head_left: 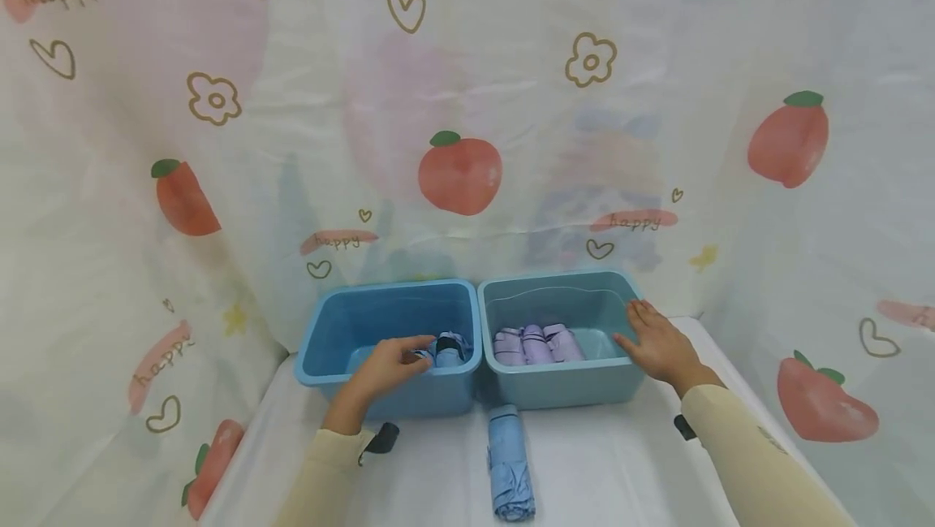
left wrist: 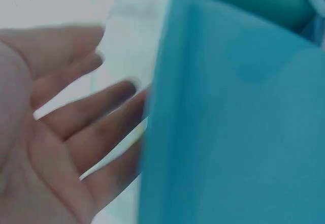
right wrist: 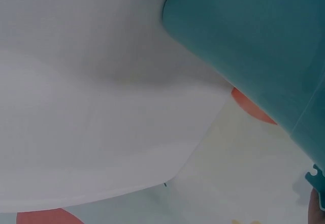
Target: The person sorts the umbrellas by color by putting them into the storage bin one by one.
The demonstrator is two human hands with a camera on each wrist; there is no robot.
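Note:
My left hand (head_left: 390, 366) reaches over the near rim of the blue bin (head_left: 394, 291), fingers fairly straight, nothing held. In the left wrist view the spread fingers (left wrist: 96, 137) lie beside the bin wall. Rolled blue fabric bundles (head_left: 448, 356), one with a dark patch, sit in that bin's right end, partly hidden by the wall and hand. My right hand (head_left: 661, 344) rests on the right rim of the pale teal bin (head_left: 555, 385), fingers extended. Inside it, three rolled lilac fabric bundles (head_left: 536, 345) lie side by side at the left.
Another rolled blue fabric bundle (head_left: 510, 462) lies lengthwise on the white tabletop (head_left: 592, 462) in front of the gap between the bins. A printed curtain (head_left: 467, 88) hangs close behind the bins and along both sides.

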